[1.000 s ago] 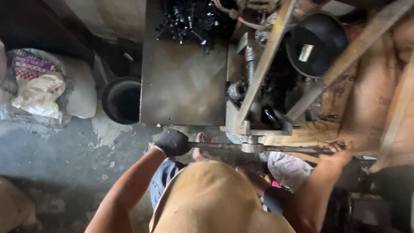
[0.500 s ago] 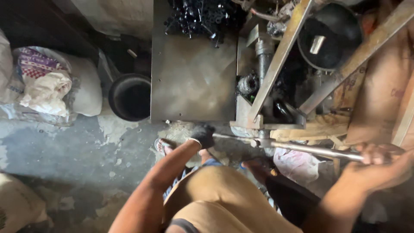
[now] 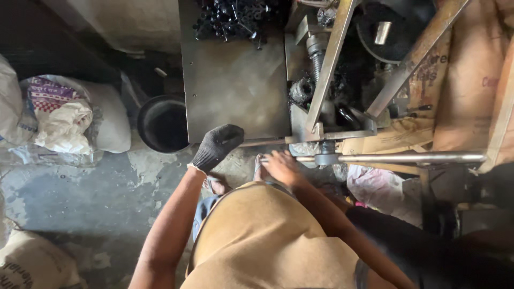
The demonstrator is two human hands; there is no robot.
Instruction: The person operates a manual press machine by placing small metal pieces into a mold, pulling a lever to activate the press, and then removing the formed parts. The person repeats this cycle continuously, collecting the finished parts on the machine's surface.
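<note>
Spreading across the far middle, a grey steel plate (image 3: pixel 235 91) with a heap of small black parts (image 3: pixel 230 18) at its far end — just right of it, a screw press frame (image 3: pixel 326 80) of angled bars. Running right from the frame's near foot, a long steel bar (image 3: pixel 407 158). Left of the plate, a black bucket (image 3: pixel 163 126). Gloved left hand (image 3: pixel 217 145) loosely curled at the plate's near edge, gripping nothing visible. Bare right hand (image 3: pixel 281 167) resting at the bar's left end — grip cannot be made out.
</note>
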